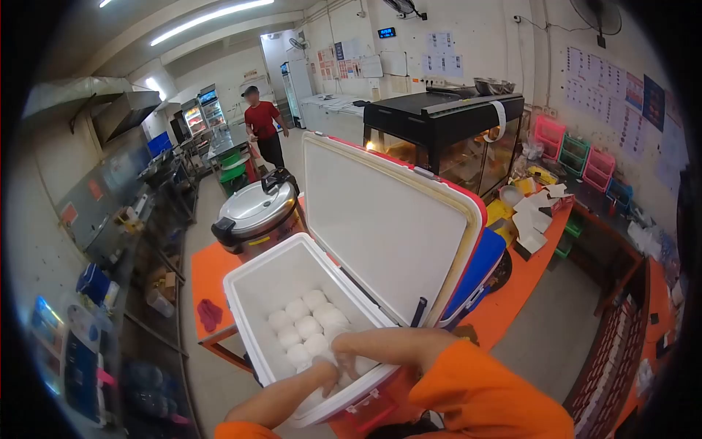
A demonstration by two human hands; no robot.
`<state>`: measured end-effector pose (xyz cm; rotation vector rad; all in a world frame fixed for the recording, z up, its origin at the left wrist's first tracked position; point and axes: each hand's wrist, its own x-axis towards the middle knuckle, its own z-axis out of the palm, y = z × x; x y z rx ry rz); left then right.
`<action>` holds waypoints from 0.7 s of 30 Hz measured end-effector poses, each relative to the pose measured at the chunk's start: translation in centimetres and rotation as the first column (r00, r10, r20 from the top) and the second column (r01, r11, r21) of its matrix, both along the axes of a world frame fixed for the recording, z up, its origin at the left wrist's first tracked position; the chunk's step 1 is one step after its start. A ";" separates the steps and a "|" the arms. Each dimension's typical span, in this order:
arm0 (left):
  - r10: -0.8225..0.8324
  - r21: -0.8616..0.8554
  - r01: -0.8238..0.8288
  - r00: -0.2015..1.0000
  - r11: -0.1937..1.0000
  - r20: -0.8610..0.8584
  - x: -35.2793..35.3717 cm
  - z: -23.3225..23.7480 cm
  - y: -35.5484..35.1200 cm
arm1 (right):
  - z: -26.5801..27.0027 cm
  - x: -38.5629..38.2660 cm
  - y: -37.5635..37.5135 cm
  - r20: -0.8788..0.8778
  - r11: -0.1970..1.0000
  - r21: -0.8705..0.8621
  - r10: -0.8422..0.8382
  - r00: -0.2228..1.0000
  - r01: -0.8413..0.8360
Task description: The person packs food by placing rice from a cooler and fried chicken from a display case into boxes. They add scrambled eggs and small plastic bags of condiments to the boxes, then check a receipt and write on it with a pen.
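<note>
Sitting in loose rows on the floor of the open white-lined cooler (239,289), the round white bundles (300,322) fill the part nearest the wearer's hands. From where I stand, the left hand (322,374) and right hand (349,353) reach in together at the near end, fingers bent close against the pale bundles there; I cannot tell whether either one grasps anything. Orange sleeves (482,388) cover the upper arms.

The cooler's red-edged lid (380,219) leans open on its right side, and a blue panel (479,274) shows behind it. Left of the cooler, an orange tabletop (208,267) carries a crumpled dark pink cloth (209,314) near its edge. A big lidded cooker (261,205) stands just beyond the cooler. To the right runs another orange surface (512,311), with pale sheets (530,223) strewn farther along it.

Past the lid stands a black-topped glass cabinet (439,110), metal bowls (493,86) on top. Pink and green baskets (574,152) line the right wall under posted papers (607,84). Down the aisle, a person in a red shirt (262,117) stands well apart from the cooler, beneath a long ceiling light (212,20).
</note>
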<state>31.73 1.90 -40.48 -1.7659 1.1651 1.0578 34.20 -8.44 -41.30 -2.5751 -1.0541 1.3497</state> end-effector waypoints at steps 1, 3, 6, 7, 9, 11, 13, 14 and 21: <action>0.022 0.051 -0.019 0.998 0.999 -0.054 0.3 0.8 -0.1 | 0.0 0.0 0.1 -0.002 1.000 0.002 -0.009 1.000 0.009; 0.061 0.068 -0.051 0.987 0.996 -0.145 1.0 1.1 0.3 | 0.3 0.5 0.3 0.006 1.000 -0.003 -0.008 1.000 0.008; 0.077 0.040 -0.071 0.975 0.997 -0.209 1.7 1.0 0.6 | 1.0 0.8 0.4 0.022 1.000 -0.020 -0.022 1.000 0.022; 0.072 0.026 -0.067 0.972 0.997 -0.225 1.8 0.8 0.5 | 1.4 0.8 0.4 0.034 1.000 -0.021 -0.023 0.999 0.023; 0.057 -0.001 -0.059 0.962 0.998 -0.266 1.2 0.4 0.1 | 3.6 0.7 -0.3 0.067 1.000 -0.007 -0.028 0.997 0.028; 0.040 -0.020 -0.048 0.951 0.999 -0.306 0.2 0.2 -0.7 | 7.5 0.9 -1.6 0.115 0.999 0.022 -0.029 0.993 0.027; 0.033 -0.055 -0.054 0.944 0.997 -0.329 -1.1 -0.2 -1.3 | 13.7 0.1 -2.9 0.159 0.993 0.107 -0.063 0.985 0.046; 0.032 -0.075 -0.060 0.945 0.995 -0.327 -1.5 -0.4 -1.8 | 17.3 -0.9 -3.6 0.177 0.978 0.199 -0.091 0.980 0.055; 0.070 -0.155 -0.101 0.979 0.983 -0.193 -0.4 -1.0 -4.9 | 26.4 -24.7 -11.9 0.021 0.265 0.938 -0.686 0.727 0.223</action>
